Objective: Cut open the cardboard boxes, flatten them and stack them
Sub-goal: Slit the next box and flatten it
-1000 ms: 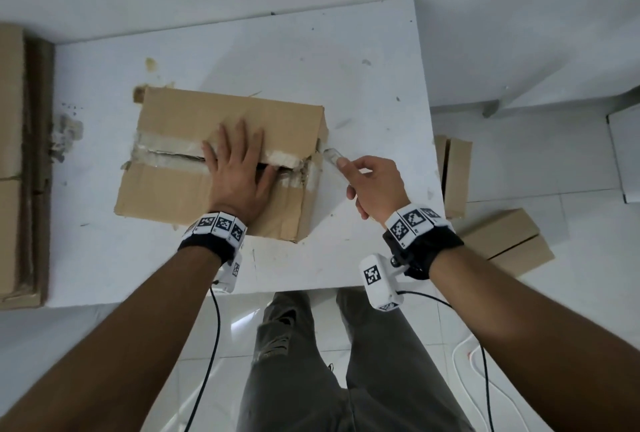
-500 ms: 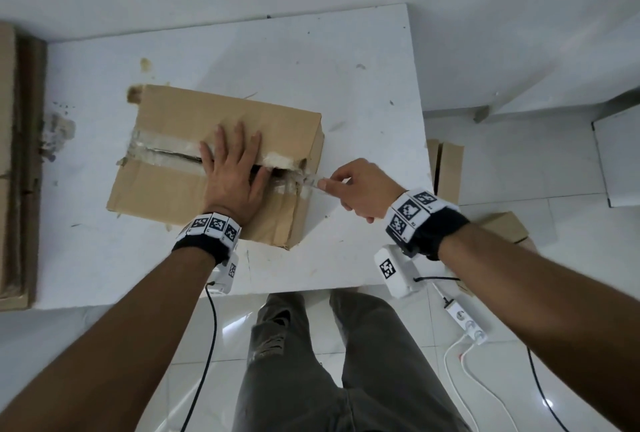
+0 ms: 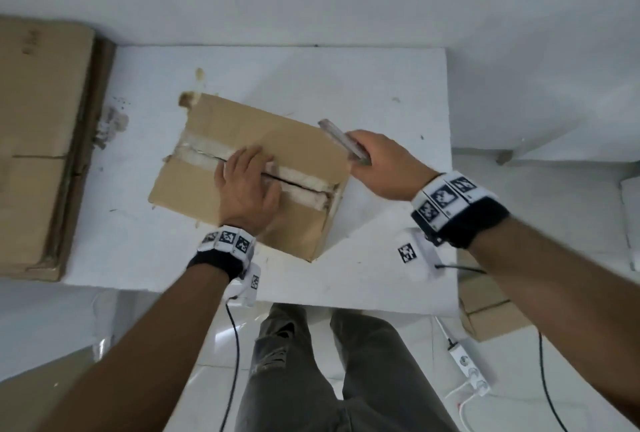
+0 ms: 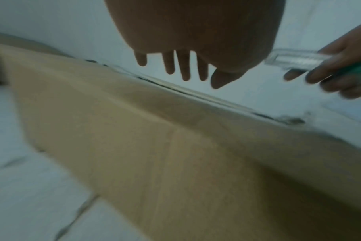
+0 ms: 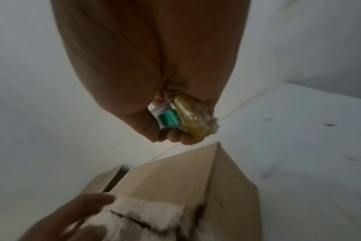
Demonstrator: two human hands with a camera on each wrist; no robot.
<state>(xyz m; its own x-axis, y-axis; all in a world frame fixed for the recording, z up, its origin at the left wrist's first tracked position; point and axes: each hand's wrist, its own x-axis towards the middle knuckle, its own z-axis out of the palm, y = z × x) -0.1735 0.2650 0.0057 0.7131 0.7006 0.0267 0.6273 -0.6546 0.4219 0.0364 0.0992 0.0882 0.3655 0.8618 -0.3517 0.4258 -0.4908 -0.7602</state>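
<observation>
A brown cardboard box lies on the white table, its taped top seam showing a dark slit. My left hand rests flat on the seam with straight fingers. My right hand grips a clear utility knife with a green inner part, held above the box's far right corner. In the left wrist view the knife sits to the right of my spread left fingers. The blade tip is too blurred to make out.
A stack of flattened cardboard lies at the table's left end. More cardboard boxes stand on the floor to the right, beside a white power strip. My legs stand at the table's near edge.
My right hand with the knife has moved from the seam's right end up and away, above the box's far right corner. The left hand stays on the seam; the head view shifted.
</observation>
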